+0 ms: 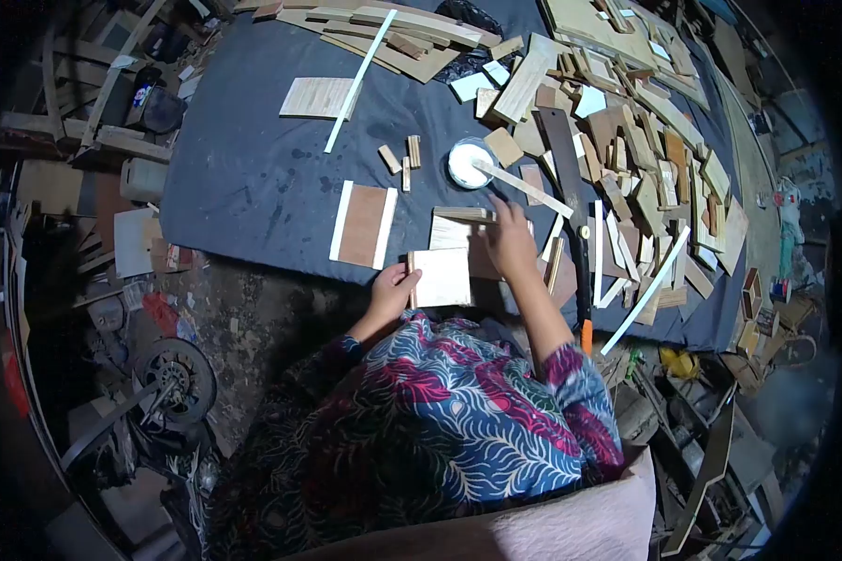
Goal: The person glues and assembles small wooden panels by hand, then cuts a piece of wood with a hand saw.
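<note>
My left hand (393, 288) grips the left edge of a small pale wooden board (442, 278), close to my body at the front of the table. A narrow wooden strip stands along that edge, under my thumb. My right hand (512, 241) is further forward on the right, its fingers stretched out with nothing visible in them. Beneath and left of its fingers lies another light wooden piece (451, 230) with a strip along its far side. Just beyond the fingertips is a clear tub of white paste (469, 165), with a flat wooden stick (524, 185) resting across its rim.
A brown panel with white side strips (363, 225) lies left of my hands, several small blocks (406, 163) behind it. A handsaw (565, 164) with a black and orange handle lies on the right, beside a heap of wood offcuts (641, 178). Dark cloth (243, 187) covers the table.
</note>
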Demonstrator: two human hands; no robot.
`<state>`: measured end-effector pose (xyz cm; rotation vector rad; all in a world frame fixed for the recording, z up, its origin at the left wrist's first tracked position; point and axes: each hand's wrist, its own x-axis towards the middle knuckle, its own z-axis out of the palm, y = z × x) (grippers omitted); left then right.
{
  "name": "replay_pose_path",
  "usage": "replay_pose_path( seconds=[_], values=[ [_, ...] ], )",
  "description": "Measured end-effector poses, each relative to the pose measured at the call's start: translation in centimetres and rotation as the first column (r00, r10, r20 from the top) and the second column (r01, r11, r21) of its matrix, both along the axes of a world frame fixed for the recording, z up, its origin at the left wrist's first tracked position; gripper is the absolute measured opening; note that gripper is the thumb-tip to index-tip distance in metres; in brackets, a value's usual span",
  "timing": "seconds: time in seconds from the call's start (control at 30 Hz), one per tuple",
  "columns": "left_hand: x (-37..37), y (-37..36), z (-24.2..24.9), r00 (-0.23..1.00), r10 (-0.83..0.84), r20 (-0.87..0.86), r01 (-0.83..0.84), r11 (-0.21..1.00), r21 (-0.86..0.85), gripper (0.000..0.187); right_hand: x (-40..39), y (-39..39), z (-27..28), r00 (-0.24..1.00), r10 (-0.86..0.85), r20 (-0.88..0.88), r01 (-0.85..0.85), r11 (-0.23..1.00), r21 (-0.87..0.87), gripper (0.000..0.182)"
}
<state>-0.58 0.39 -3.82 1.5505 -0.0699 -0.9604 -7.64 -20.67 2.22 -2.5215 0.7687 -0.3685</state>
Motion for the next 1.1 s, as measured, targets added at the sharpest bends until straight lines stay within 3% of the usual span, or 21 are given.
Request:
replay_pose_path(
  seconds=[0.03, 0.17, 0.27, 0.37, 0.43, 0.47, 0.5, 0.53, 0.57, 0.6, 0.7, 0.77, 0.8, 0.87, 0.9, 1.0, 1.1],
  values=[
    [0.0, 0.0, 0.3, 0.999, 0.028, -0.047, -0.029, 0.999, -0.035, 0.026, 0.7, -0.4, -0.8, 0.993, 0.053, -0.107, -0.050, 0.998, 0.023, 0.035],
    [0.1, -0.6, 1.4, 0.986, 0.126, -0.108, -0.130, 0.991, -0.033, 0.027, 2.0, -1.5, -2.7, 0.980, 0.126, -0.157, -0.137, 0.988, -0.065, 0.019],
    [-0.1, -0.3, 2.4, 0.964, 0.209, -0.163, -0.218, 0.975, -0.041, 0.026, 1.2, -0.5, -2.0, 0.988, 0.152, 0.002, -0.151, 0.985, -0.088, 0.024],
    [-0.5, 0.3, 1.4, 0.954, 0.227, -0.196, -0.247, 0.965, -0.084, 0.027, -1.0, 0.9, 3.7, 0.993, 0.103, 0.052, -0.099, 0.992, -0.081, 0.031],
    [-0.6, 0.5, 1.1, 0.948, 0.240, -0.209, -0.266, 0.958, -0.108, 0.028, -3.6, 0.4, 5.2, 0.977, -0.129, 0.168, 0.120, 0.991, 0.059, 0.026],
    [-0.6, 0.3, 1.3, 0.954, 0.228, -0.196, -0.250, 0.964, -0.094, 0.029, -5.8, -1.3, 3.3, 0.952, -0.236, 0.197, 0.214, 0.968, 0.129, 0.023],
    [-0.6, 0.2, 1.3, 0.959, 0.219, -0.181, -0.236, 0.969, -0.079, 0.030, -8.0, -3.5, 1.4, 0.915, -0.340, 0.217, 0.299, 0.933, 0.202, 0.021],
    [-0.7, 0.0, 1.1, 0.962, 0.227, -0.154, -0.241, 0.967, -0.080, 0.030, -9.1, -4.6, 1.9, 0.826, -0.443, 0.350, 0.376, 0.894, 0.244, 0.020],
    [-0.7, -0.1, 1.0, 0.961, 0.230, -0.151, -0.246, 0.964, -0.099, 0.030, -11.4, -6.9, 0.8, 0.851, -0.492, 0.184, 0.487, 0.870, 0.077, 0.019],
    [-0.9, -0.1, 0.7, 0.966, 0.224, -0.127, -0.238, 0.966, -0.104, 0.030, -12.3, -7.3, 2.1, 0.788, -0.609, 0.093, 0.607, 0.793, 0.053, 0.020],
    [-0.8, -0.2, 0.8, 0.979, 0.181, -0.095, -0.189, 0.978, -0.084, 0.032, -15.2, -10.3, -0.5, 0.754, -0.650, 0.094, 0.657, 0.748, -0.098, 0.022],
    [-0.7, -0.1, -0.2, 0.979, 0.175, -0.107, -0.186, 0.977, -0.105, 0.031, -14.8, -9.8, -0.8, 0.785, -0.536, 0.311, 0.620, 0.668, -0.413, 0.022],
    [-0.5, 0.1, -0.5, 0.981, 0.158, -0.114, -0.172, 0.977, -0.125, 0.031, -14.3, -9.1, -0.6, 0.782, -0.540, 0.312, 0.624, 0.667, -0.408, 0.022],
    [-0.2, 0.2, 0.4, 0.977, 0.155, -0.147, -0.170, 0.980, -0.102, 0.030, -12.5, -6.7, 0.1, 0.877, -0.399, 0.268, 0.466, 0.842, -0.273, 0.024],
    [-0.2, 0.3, 0.9, 0.971, 0.157, -0.182, -0.173, 0.982, -0.080, 0.029, -10.9, -5.1, 1.3, 0.938, -0.275, 0.210, 0.295, 0.953, -0.070, 0.024],
    [-0.1, 0.5, 1.9, 0.944, 0.155, -0.293, -0.200, 0.971, -0.129, 0.028, -7.4, -1.4, -0.2, 0.993, 0.120, -0.012, -0.120, 0.992, -0.040, 0.031],
    [0.2, 0.7, 4.5, 0.918, 0.068, -0.391, -0.167, 0.960, -0.225, 0.026, -4.1, -0.5, -1.0, 0.934, 0.283, -0.217, -0.308, 0.947, -0.091, 0.066]
  ],
)
